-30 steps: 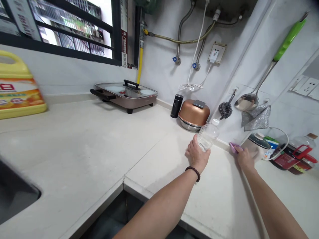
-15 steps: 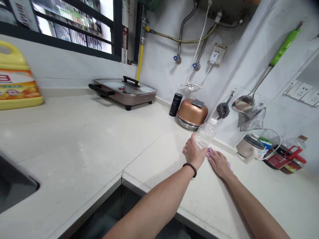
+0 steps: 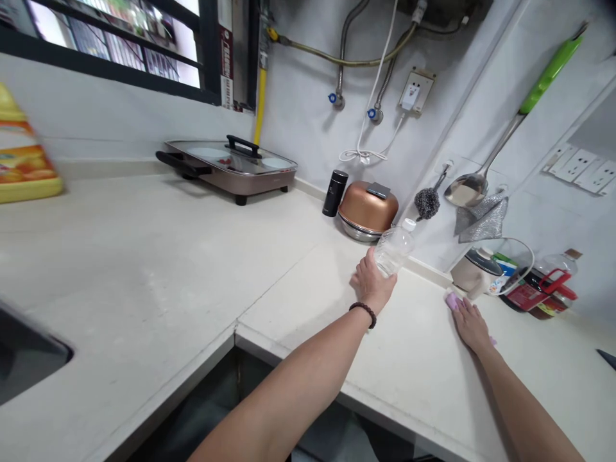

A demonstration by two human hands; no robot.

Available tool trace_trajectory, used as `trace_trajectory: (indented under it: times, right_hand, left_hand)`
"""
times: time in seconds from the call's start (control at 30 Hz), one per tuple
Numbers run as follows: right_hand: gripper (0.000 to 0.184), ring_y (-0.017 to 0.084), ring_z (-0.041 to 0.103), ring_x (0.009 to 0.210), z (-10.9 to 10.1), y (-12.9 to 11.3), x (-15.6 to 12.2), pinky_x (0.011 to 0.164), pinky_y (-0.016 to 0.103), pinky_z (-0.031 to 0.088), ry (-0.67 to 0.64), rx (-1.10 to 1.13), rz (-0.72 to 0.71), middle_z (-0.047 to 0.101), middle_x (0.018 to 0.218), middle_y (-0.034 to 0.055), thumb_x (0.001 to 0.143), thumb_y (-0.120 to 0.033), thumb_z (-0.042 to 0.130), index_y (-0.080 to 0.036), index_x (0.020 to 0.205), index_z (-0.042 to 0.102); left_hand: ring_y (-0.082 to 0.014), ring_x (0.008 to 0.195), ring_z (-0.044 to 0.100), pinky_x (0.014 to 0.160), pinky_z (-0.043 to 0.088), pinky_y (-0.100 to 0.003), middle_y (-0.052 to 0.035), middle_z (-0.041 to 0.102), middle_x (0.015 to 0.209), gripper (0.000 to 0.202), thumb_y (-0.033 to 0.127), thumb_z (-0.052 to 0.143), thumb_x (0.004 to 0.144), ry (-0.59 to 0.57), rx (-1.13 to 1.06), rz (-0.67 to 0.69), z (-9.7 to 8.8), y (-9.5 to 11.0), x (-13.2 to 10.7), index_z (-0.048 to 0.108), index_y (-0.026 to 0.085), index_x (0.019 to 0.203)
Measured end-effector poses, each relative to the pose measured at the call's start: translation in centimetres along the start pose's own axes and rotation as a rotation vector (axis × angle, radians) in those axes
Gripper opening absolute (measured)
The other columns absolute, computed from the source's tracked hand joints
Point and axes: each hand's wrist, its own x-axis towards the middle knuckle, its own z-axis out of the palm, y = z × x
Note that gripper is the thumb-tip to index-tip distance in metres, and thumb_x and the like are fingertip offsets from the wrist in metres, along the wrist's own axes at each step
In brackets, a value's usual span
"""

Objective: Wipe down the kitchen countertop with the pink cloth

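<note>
My left hand is wrapped round a clear plastic bottle with a white cap, held tilted just above the white countertop near the back wall. A dark bead bracelet sits on that wrist. My right hand lies flat, fingers stretched, pressing a small pink cloth onto the counter. The cloth's tip peeks out past the fingertips, close to a small beige cooker.
A copper pot and a black flask stand in the corner. An electric grill pan sits by the window. At the right are oil bottles; a ladle and scourer hang on the wall. A yellow jug stands far left, a sink lower left.
My right hand slid the pink cloth left toward the bottle, then back right toward the small cooker. My left hand kept the bottle raised in nearly the same spot.
</note>
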Motion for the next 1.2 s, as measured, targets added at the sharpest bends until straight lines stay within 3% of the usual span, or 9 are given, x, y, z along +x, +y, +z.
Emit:
trace_trajectory:
  times: [0.1,0.17,0.27,0.43,0.57,0.7,0.93,1.03,1.2]
  right_hand:
    - [0.068,0.028,0.032,0.156,-0.5,2.1,-2.9,0.128,0.053,0.023,-0.050,0.055,0.080,0.045,0.165,0.0076,0.106,-0.050,0.015,-0.025,0.162,0.047]
    - [0.069,0.027,0.031,0.157,-1.3,1.3,-4.7,0.130,0.051,0.022,-0.100,0.105,0.058,0.043,0.166,0.0073,0.106,-0.049,0.014,-0.023,0.163,0.045]
    - [0.070,0.025,0.027,0.159,-3.0,-3.1,-7.6,0.132,0.049,0.017,-0.163,0.188,-0.038,0.040,0.168,0.0076,0.107,-0.050,0.017,-0.018,0.163,0.043]
    - [0.064,0.026,0.023,0.160,-5.9,-12.6,-13.5,0.133,0.052,0.018,-0.185,0.381,-0.350,0.035,0.170,0.0015,0.110,-0.058,0.024,-0.029,0.164,0.043]
    - [0.063,0.027,0.025,0.160,-7.3,-14.8,-16.8,0.131,0.054,0.023,-0.206,0.481,-0.465,0.039,0.169,0.0011,0.107,-0.063,0.035,-0.035,0.164,0.042]
    - [0.064,0.027,0.027,0.159,-7.2,-10.2,-17.8,0.131,0.054,0.024,-0.215,0.490,-0.354,0.041,0.167,0.0017,0.106,-0.064,0.037,-0.034,0.162,0.044]
    - [0.068,0.027,0.035,0.156,-4.4,7.2,-17.8,0.131,0.052,0.025,-0.085,0.253,0.070,0.047,0.163,0.0063,0.104,-0.055,0.025,-0.023,0.156,0.055]
    - [0.071,0.027,0.039,0.154,-2.8,13.3,-17.2,0.130,0.048,0.028,-0.052,0.175,0.221,0.053,0.158,0.0096,0.101,-0.052,0.024,-0.020,0.155,0.056]
    - [0.075,0.029,0.038,0.154,-0.8,16.6,-15.8,0.129,0.047,0.027,-0.053,0.139,0.320,0.050,0.161,0.0136,0.097,-0.049,0.024,-0.013,0.155,0.055]
  left_hand:
    - [-0.0337,0.140,0.051,0.111,0.040,-0.049,-0.0114,0.060,0.144,0.090,0.032,0.083,0.075,-0.013,0.005,-0.007,-0.1,0.3,0.0,0.038,0.033,0.153]
    - [-0.0342,0.140,0.051,0.111,0.041,-0.049,-0.0121,0.060,0.144,0.089,0.034,0.083,0.077,-0.022,0.011,-0.005,-0.2,0.4,0.0,0.038,0.032,0.153]
    - [-0.0348,0.139,0.052,0.110,0.042,-0.050,-0.0121,0.060,0.145,0.089,0.037,0.083,0.077,-0.051,0.015,0.010,-0.1,0.4,0.0,0.037,0.033,0.154]
    - [-0.0351,0.141,0.052,0.108,0.044,-0.049,-0.0127,0.060,0.147,0.091,0.041,0.084,0.077,-0.079,0.031,0.036,0.0,0.3,0.2,0.036,0.033,0.154]
    - [-0.0347,0.141,0.052,0.109,0.044,-0.049,-0.0132,0.059,0.149,0.091,0.041,0.084,0.077,-0.086,0.043,0.059,0.1,-0.1,0.6,0.036,0.032,0.154]
    - [-0.0342,0.141,0.053,0.109,0.044,-0.049,-0.0124,0.060,0.149,0.091,0.044,0.084,0.076,-0.085,0.043,0.074,0.2,-0.5,0.8,0.037,0.033,0.153]
    - [-0.0337,0.142,0.052,0.110,0.043,-0.049,-0.0114,0.059,0.151,0.091,0.042,0.085,0.076,-0.095,0.033,0.056,0.2,-0.2,0.7,0.037,0.034,0.152]
    - [-0.0333,0.143,0.052,0.110,0.043,-0.049,-0.0115,0.059,0.150,0.090,0.040,0.085,0.076,-0.101,0.034,0.049,0.1,-0.1,0.7,0.037,0.034,0.152]
    - [-0.0339,0.143,0.051,0.110,0.044,-0.050,-0.0121,0.058,0.151,0.091,0.041,0.085,0.075,-0.108,0.025,0.044,-0.1,0.1,0.6,0.037,0.033,0.152]
